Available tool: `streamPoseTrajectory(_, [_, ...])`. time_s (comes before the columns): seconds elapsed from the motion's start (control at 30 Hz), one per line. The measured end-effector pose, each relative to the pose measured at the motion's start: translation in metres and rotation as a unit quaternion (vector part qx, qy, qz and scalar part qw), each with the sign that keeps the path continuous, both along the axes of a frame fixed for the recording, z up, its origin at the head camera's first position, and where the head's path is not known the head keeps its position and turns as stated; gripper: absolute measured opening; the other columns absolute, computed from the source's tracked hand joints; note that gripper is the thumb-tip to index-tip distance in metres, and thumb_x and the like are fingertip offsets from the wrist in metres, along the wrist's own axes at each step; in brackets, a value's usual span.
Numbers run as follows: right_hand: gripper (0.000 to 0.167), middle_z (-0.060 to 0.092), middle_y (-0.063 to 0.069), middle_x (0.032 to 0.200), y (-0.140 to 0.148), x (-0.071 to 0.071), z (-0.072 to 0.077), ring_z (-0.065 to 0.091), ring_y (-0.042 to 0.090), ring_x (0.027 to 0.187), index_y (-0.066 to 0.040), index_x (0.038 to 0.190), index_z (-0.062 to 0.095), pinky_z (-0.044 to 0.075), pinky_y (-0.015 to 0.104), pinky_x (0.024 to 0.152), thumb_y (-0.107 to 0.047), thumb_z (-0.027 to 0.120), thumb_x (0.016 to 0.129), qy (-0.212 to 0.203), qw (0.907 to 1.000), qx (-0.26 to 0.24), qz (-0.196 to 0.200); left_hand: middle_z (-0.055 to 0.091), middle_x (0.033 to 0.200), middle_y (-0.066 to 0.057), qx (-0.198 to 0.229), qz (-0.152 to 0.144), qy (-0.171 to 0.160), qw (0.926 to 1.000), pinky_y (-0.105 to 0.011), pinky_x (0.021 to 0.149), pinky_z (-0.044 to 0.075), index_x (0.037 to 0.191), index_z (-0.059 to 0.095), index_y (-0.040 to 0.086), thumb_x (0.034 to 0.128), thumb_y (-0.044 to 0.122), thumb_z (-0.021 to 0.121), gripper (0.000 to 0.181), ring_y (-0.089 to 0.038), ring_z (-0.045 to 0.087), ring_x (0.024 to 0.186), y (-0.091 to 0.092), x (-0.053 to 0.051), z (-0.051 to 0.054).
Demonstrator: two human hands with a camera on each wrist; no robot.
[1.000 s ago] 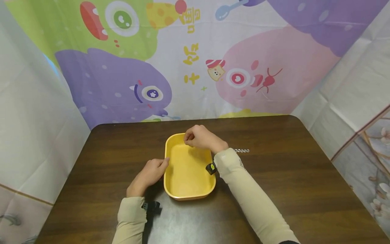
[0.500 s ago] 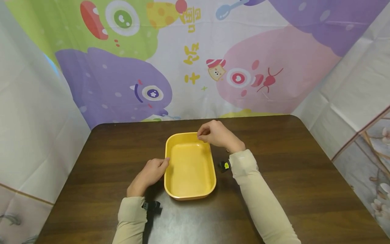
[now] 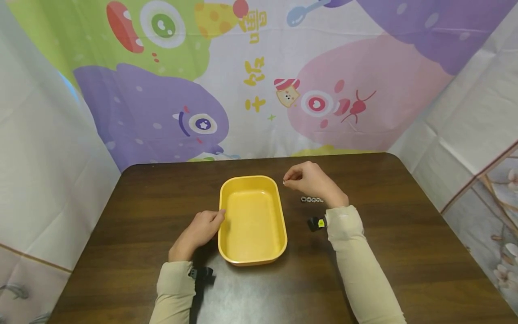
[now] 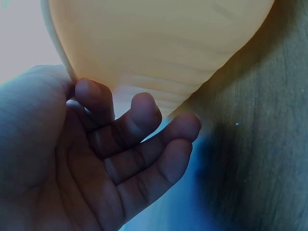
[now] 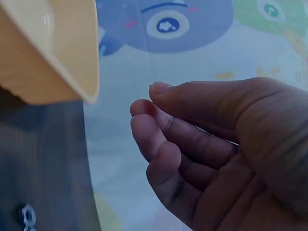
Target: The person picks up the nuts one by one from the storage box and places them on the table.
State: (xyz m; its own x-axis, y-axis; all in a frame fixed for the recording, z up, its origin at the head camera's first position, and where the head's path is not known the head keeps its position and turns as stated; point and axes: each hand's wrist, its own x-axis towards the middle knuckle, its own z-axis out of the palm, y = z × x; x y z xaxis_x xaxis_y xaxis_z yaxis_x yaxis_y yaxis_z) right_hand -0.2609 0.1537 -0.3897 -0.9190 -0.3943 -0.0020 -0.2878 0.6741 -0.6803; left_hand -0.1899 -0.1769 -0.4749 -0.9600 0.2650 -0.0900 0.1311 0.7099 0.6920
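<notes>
On the table stands a yellow plastic tray [image 3: 252, 225], and its inside looks bare. My left hand [image 3: 201, 229] grips the left rim, thumb over the edge and fingers against the outer wall [image 4: 159, 43]. Off the tray's far right corner, my right hand [image 3: 313, 182] is raised above the table. Its thumb and fingertips pinch a small shiny nut [image 3: 284, 182], mostly hidden by the fingers. Below that hand, several metal nuts [image 3: 309, 199] lie in a row, partly covered by the wrist. One ring-shaped nut [image 5: 29, 216] shows at the right wrist view's lower left.
The dark wooden table [image 3: 376, 234] extends on both sides of the tray. A cartoon-printed cloth [image 3: 251, 130] hangs behind its far edge, with pale sheets at either side.
My right hand has moved right, from over the tray to beyond its right rim, its fingertips still pinched. The nut row is uncovered at its left end. My left hand has stayed put.
</notes>
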Motion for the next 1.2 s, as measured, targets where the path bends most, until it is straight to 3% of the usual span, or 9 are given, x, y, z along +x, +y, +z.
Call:
streamPoseTrajectory(0.6, [0.01, 0.075, 0.006, 0.089, 0.061, 0.006, -0.034, 0.064, 0.014, 0.076, -0.006, 0.1, 0.077, 0.051, 0.031, 0.07, -0.014, 0.074, 0.094, -0.003, 0.9994, 0.017, -0.031, 0.054, 0.061, 0.0, 0.003, 0.004, -0.003, 1.0, -0.03, 0.059, 0.044, 0.068, 0.056, 0.012, 0.1107, 0.03, 0.042, 0.049, -0.015, 0.051, 0.056, -0.003, 0.001, -0.002])
streamPoseTrajectory(0.87, [0.009, 0.075, 0.006, 0.086, 0.087, 0.007, -0.062, 0.065, 0.012, 0.075, -0.004, 0.098, 0.078, 0.051, 0.029, 0.07, -0.011, 0.074, 0.093, -0.005, 0.9985, 0.018, -0.051, 0.054, 0.063, -0.002, -0.006, 0.0, -0.011, 0.9999, -0.031, 0.061, 0.043, 0.072, 0.058, 0.01, 0.1109, 0.032, 0.041, 0.048, -0.016, 0.051, 0.058, -0.001, 0.0, -0.001])
streamPoseTrajectory(1.2, [0.01, 0.073, 0.008, 0.083, 0.115, 0.013, -0.081, 0.063, 0.013, 0.068, -0.002, 0.098, 0.075, 0.052, 0.026, 0.06, -0.01, 0.074, 0.094, -0.024, 0.9968, 0.023, -0.072, 0.054, 0.063, -0.002, -0.001, 0.005, -0.011, 0.9999, -0.03, 0.06, 0.043, 0.071, 0.058, 0.01, 0.1108, 0.031, 0.042, 0.048, -0.016, 0.051, 0.058, 0.0, 0.0, 0.0])
